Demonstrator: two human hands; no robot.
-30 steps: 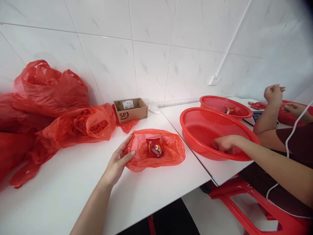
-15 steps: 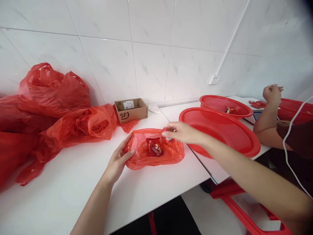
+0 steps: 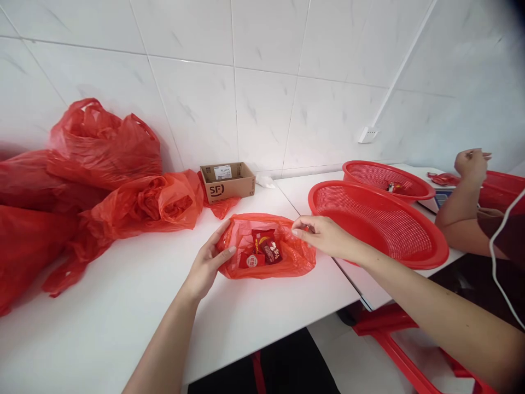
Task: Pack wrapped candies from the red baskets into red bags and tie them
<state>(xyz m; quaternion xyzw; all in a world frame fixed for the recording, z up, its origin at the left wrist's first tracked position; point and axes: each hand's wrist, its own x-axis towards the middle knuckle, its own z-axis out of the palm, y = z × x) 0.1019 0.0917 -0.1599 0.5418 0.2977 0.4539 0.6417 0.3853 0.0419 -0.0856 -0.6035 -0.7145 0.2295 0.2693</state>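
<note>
A thin red plastic bag [image 3: 287, 268] lies on the white table with its mouth spread upward. Inside it are small snack packets: a dark red packet [image 3: 271, 250] and a bright red packet [image 3: 251, 260] with a round pale label. My left hand [image 3: 207, 265] grips the bag's left edge, thumb inside the mouth and fingers behind the rim. At the right side of the mouth, my right hand [image 3: 318, 234] has thumb and fingertips closed together on the bag's rim. No packet shows in that hand.
Red plastic bags [image 3: 106, 148] are heaped on the left. A small cardboard box [image 3: 232, 189] stands against the tiled wall. Two red perforated baskets [image 3: 410, 241] are on the right; the rear one holds a few packets. Beyond them is another person's forearm [image 3: 461, 200].
The bright red packet has appeared in the bag at the lower left of the others. My right hand has let go of a small red item and moved slightly to the bag's right rim.
</note>
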